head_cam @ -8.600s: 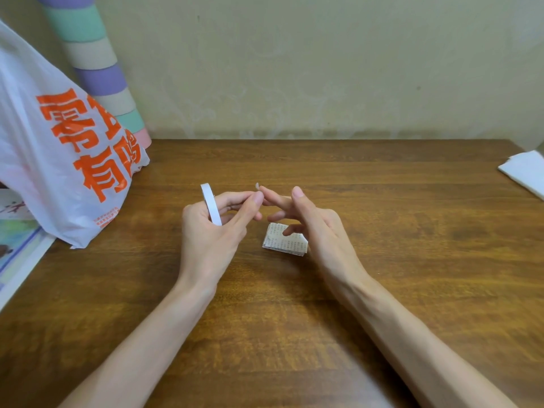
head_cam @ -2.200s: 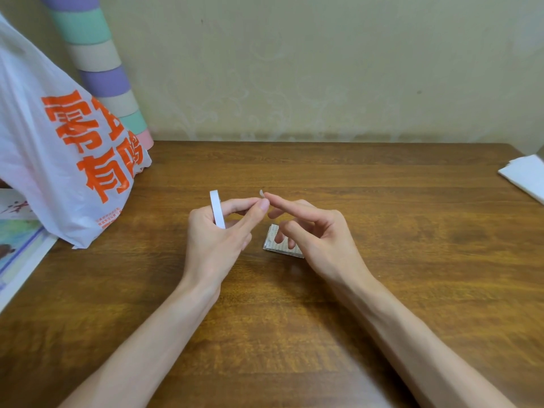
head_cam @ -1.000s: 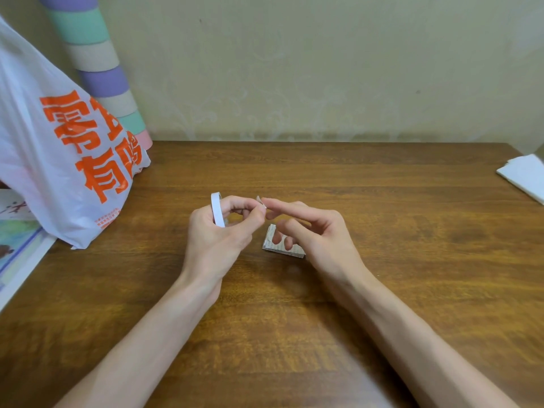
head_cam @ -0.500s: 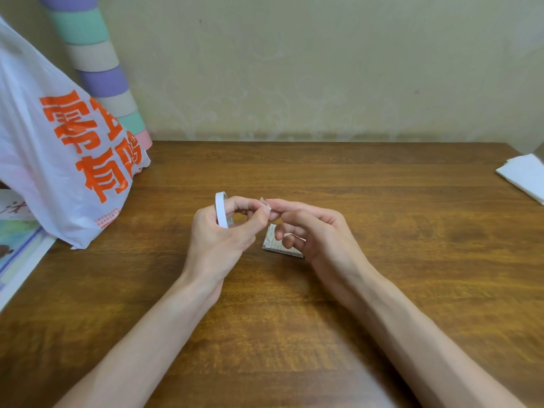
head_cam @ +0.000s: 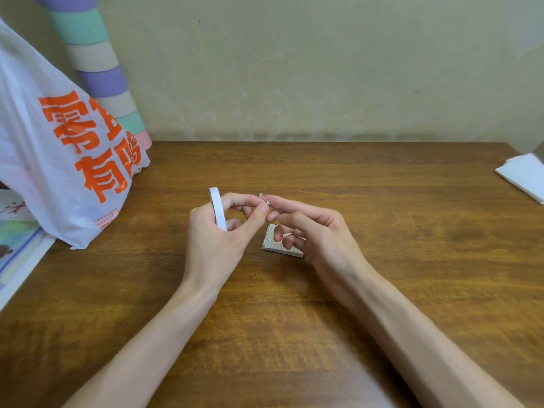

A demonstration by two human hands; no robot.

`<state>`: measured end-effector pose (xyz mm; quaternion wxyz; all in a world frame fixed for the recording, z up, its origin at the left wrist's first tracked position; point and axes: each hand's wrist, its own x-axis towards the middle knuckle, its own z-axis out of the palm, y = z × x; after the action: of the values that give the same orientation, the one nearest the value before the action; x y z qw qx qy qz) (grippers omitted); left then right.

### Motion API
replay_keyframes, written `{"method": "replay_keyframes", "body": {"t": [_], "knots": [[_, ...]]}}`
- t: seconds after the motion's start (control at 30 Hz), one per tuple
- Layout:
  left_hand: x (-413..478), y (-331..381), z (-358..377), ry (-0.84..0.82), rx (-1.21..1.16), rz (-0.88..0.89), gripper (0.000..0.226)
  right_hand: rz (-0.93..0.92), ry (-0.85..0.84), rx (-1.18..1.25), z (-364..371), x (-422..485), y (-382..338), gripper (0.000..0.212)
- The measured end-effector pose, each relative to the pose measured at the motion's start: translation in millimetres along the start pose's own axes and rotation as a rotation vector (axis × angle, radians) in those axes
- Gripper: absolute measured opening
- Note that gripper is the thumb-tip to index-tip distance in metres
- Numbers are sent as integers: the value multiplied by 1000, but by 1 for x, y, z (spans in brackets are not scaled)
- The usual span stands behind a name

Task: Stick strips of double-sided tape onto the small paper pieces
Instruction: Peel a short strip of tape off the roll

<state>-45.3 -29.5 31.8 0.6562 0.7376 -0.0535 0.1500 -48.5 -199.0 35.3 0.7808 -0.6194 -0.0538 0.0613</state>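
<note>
Head, left hand (head_cam: 216, 245) pinching tape (head_cam: 218, 208), table (head_cam: 397, 207) centre

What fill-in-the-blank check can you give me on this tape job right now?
1. The tape roll is held in the ___ hand.
2. The stack of paper pieces lies on the table under the ___ hand.
3. The plastic bag carries ___ print.
4. The left hand and right hand meet at the loose end of the ___.
Missing words: left; right; orange; tape.
</note>
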Motion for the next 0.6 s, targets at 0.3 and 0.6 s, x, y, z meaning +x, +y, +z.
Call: {"method": "replay_keyframes", "body": {"t": [0.3, 0.6], "knots": [[1, -4, -2, 21, 1, -15, 7, -47, -3, -71, 2, -1, 4, 35], [1, -6, -4, 61, 3, -27, 10, -142, -16, -165, 4, -1, 7, 41]]}}
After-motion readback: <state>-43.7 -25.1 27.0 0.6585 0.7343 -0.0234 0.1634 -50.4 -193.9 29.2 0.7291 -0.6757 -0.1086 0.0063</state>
